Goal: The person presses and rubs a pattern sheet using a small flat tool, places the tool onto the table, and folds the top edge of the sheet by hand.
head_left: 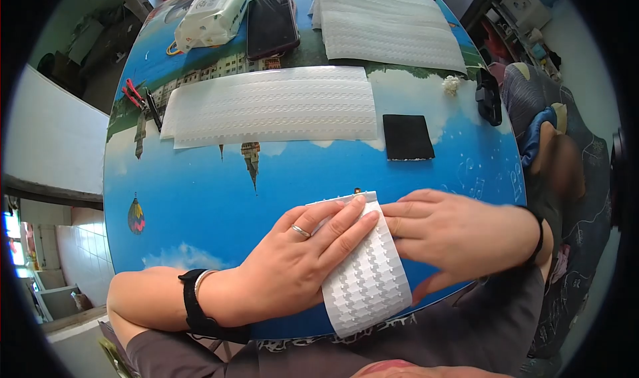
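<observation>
A white strip with a grey houndstooth-like pattern (367, 285) lies at the table's near edge, its lower end curving toward the body. My left hand (293, 261) rests on it, fingers spread flat over its upper part; a ring and a black wristband show. At the strip's right edge is my right hand (446, 231), its fingers extended, the tips partly hidden beside the strip. A small brassy piece (359, 190) sits at the strip's top edge. Beyond the hands lies a black square pad (408, 138).
White patterned sheets (273, 106) lie mid-table, and a larger stack (389, 25) is farther back. Behind are a phone (272, 24) and a wipes pack (212, 15). Red-handled pliers (135, 95) are left; a black object (488, 97) is right.
</observation>
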A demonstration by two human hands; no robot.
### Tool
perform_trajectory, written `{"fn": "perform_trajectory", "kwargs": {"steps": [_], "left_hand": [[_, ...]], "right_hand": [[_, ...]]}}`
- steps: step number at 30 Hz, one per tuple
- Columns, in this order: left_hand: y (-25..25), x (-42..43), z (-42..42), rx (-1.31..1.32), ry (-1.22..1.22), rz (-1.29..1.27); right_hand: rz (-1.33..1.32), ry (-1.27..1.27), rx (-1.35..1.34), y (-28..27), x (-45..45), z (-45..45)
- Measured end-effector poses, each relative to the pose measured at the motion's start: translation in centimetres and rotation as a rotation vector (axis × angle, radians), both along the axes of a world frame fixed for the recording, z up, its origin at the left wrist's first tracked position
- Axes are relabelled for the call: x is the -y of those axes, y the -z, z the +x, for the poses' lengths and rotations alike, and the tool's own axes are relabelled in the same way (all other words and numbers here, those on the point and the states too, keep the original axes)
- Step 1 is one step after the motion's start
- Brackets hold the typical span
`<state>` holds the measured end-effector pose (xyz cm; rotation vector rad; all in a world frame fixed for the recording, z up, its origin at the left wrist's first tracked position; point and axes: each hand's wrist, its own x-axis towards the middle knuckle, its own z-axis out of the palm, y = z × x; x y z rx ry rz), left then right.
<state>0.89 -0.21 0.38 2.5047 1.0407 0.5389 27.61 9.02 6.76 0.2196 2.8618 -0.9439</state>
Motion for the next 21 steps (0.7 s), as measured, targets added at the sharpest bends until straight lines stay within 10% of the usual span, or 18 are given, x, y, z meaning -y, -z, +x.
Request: {"fn": "perform_trajectory", "kwargs": {"steps": [5, 8, 11, 17, 21], "left_hand": [[0.5, 0.1, 0.0, -0.174, 0.040, 0.143], [0.2, 0.7, 0.3, -0.179, 0.039, 0.134], [-0.1, 1.2, 0.7, -0.165, 0.032, 0.084], [0.6, 1.6, 0.7, -0.194, 0.011, 0.127], [0.5, 1.4, 0.6, -0.183, 0.018, 0.101]], "right_hand": [[-0.202, 0.566, -0.048, -1.2, -6.4, 1.9], [0.329, 0.722, -0.215, 2.0, -7.0, 1.7], [0.252, 0.859, -0.098, 2.5, -6.4, 0.9], [0.153, 0.779, -0.064, 0.6, -7.6, 1.4], [-0.054, 0.674, -0.632, 2.6, -4.7, -1.3]]}}
